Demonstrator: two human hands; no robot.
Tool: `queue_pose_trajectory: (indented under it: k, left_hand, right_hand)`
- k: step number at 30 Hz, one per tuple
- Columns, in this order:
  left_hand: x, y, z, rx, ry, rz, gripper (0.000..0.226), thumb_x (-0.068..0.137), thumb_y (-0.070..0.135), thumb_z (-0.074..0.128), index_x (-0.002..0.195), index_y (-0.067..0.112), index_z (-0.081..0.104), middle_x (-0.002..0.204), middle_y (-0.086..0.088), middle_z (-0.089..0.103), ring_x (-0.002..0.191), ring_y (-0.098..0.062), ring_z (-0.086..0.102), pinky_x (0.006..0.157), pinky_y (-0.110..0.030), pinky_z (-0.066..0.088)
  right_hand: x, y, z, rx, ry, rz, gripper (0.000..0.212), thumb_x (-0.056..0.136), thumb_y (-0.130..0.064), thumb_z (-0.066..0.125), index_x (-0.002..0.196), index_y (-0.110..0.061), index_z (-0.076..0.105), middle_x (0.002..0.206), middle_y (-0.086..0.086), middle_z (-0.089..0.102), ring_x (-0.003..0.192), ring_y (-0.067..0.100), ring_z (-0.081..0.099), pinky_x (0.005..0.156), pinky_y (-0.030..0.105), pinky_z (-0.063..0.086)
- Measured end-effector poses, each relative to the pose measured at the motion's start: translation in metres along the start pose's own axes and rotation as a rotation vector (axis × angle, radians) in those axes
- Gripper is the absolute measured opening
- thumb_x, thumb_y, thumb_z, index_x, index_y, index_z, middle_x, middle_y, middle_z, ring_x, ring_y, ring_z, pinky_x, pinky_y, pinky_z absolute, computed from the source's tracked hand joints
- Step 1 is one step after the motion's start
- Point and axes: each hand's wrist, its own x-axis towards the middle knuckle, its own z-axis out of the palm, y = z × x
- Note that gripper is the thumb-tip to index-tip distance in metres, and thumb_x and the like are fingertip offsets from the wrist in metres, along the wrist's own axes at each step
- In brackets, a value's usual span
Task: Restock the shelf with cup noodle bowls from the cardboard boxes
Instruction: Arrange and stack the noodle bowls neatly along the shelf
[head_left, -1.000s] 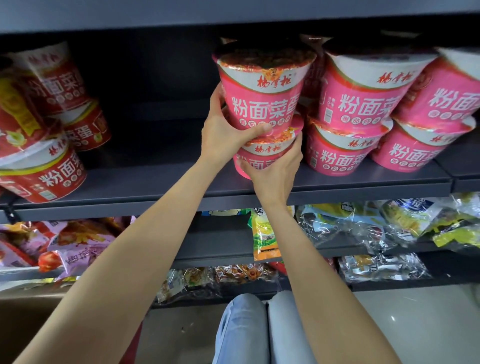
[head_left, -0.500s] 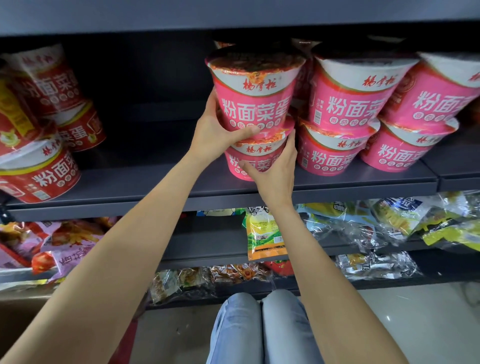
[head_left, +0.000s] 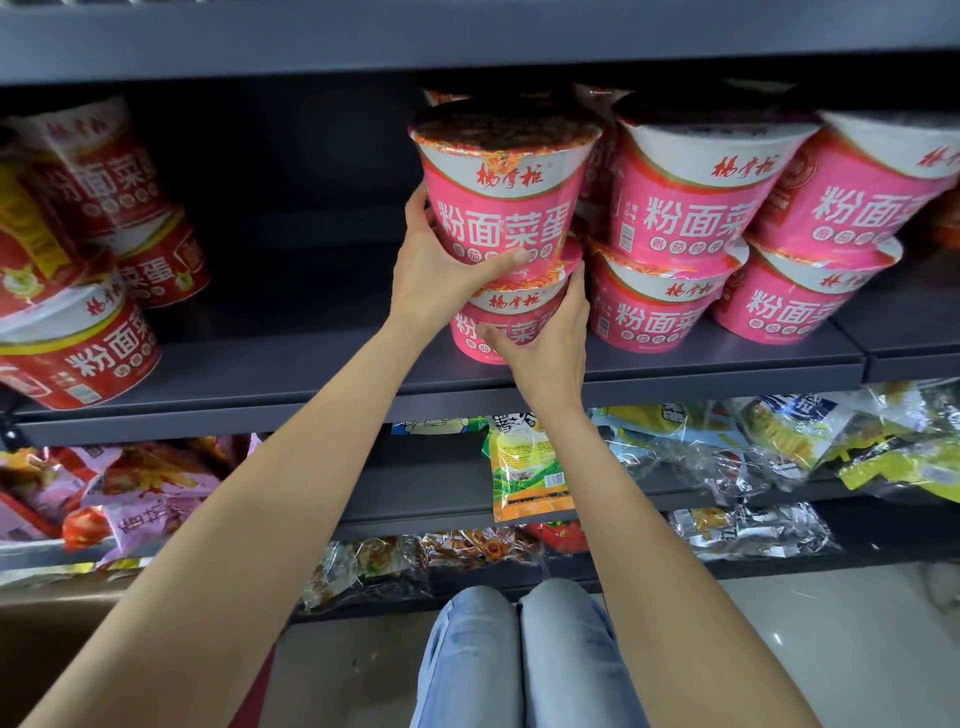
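Hands (head_left: 441, 280) (head_left: 545, 353) grip 2 stacked pink noodle bowls (head_left: 504, 208) on grey shelf (head_left: 260, 384).

"Where did that stack sit?"

"Mid-shelf (head_left: 311, 364): the upper bowl (head_left: 501, 192) stood on the lower bowl (head_left: 498, 322). The left hand (head_left: 436, 280) was at the upper one's left side, the right hand (head_left: 545, 348) in front of the lower."

"And around it?"

"Just to the right, two more stacks of bowls (head_left: 670, 260), two high. Well apart at the shelf's left end lay tilted bowls (head_left: 78, 343). On the lower shelves (head_left: 426, 499) lay snack packets (head_left: 530, 467), and the person's knees (head_left: 519, 654) were below those."
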Motion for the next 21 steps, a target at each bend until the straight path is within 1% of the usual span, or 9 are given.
queue_pose_trajectory:
  k: [5,7,9,11,15,18,21]
  left_hand:
    - [-0.003,0.003,0.006,0.011,0.034,-0.002,0.110,0.059,0.048,0.087,0.145,0.019,0.024,0.133,0.007,0.049,0.109,0.000,0.052,0.081,-0.008,0.043]
    - [-0.004,0.004,0.008,0.003,0.050,-0.009,0.110,0.058,0.048,0.088,0.144,0.020,0.025,0.130,0.010,0.049,0.108,0.000,0.052,0.080,-0.008,0.043]
    - [-0.004,0.004,0.009,0.005,0.059,-0.008,0.111,0.057,0.052,0.087,0.143,0.021,0.025,0.128,0.011,0.049,0.108,0.000,0.052,0.081,-0.010,0.044]
    - [-0.004,0.004,0.009,0.015,0.059,-0.005,0.112,0.056,0.054,0.086,0.143,0.021,0.025,0.132,0.008,0.050,0.110,-0.002,0.052,0.083,-0.013,0.044]
    - [-0.004,0.004,0.008,0.014,0.045,-0.007,0.111,0.059,0.050,0.087,0.144,0.019,0.023,0.136,0.004,0.049,0.113,-0.004,0.052,0.085,-0.014,0.044]
    - [-0.003,0.003,0.007,0.009,0.025,-0.005,0.111,0.060,0.047,0.087,0.145,0.017,0.022,0.137,0.002,0.048,0.118,-0.008,0.052,0.090,-0.019,0.046]
    - [-0.003,0.003,0.006,0.003,0.016,-0.005,0.110,0.061,0.045,0.087,0.145,0.017,0.022,0.137,0.002,0.048,0.118,-0.007,0.052,0.091,-0.020,0.046]
  right_hand:
    - [-0.002,-0.002,-0.001,0.010,0.002,0.012,0.114,0.068,-0.035,0.085,0.151,-0.015,0.010,0.149,0.006,0.030,0.137,0.020,0.031,0.105,0.038,0.038]
    - [-0.003,-0.002,-0.001,0.019,0.006,0.014,0.114,0.068,-0.034,0.085,0.151,-0.016,0.010,0.149,0.005,0.029,0.137,0.019,0.031,0.103,0.037,0.039]
    - [-0.004,-0.003,-0.001,0.020,0.014,0.019,0.114,0.068,-0.034,0.085,0.152,-0.017,0.010,0.150,0.004,0.029,0.138,0.019,0.030,0.103,0.038,0.038]
    - [-0.003,-0.002,-0.001,0.024,0.011,0.017,0.114,0.068,-0.032,0.085,0.152,-0.017,0.008,0.150,0.005,0.028,0.138,0.020,0.030,0.104,0.040,0.038]
    - [-0.003,0.009,-0.006,0.051,-0.087,0.007,0.116,0.071,-0.019,0.083,0.152,-0.018,-0.001,0.152,0.008,0.021,0.141,0.021,0.025,0.108,0.037,0.034]
    - [-0.006,0.021,-0.014,0.045,-0.126,-0.011,0.113,0.076,-0.010,0.078,0.152,-0.019,-0.004,0.157,0.005,0.014,0.144,0.018,0.018,0.111,0.034,0.029]
    - [-0.006,0.024,-0.018,0.060,-0.143,0.008,0.114,0.075,-0.013,0.079,0.152,-0.019,-0.005,0.157,0.006,0.015,0.144,0.020,0.020,0.113,0.038,0.029]
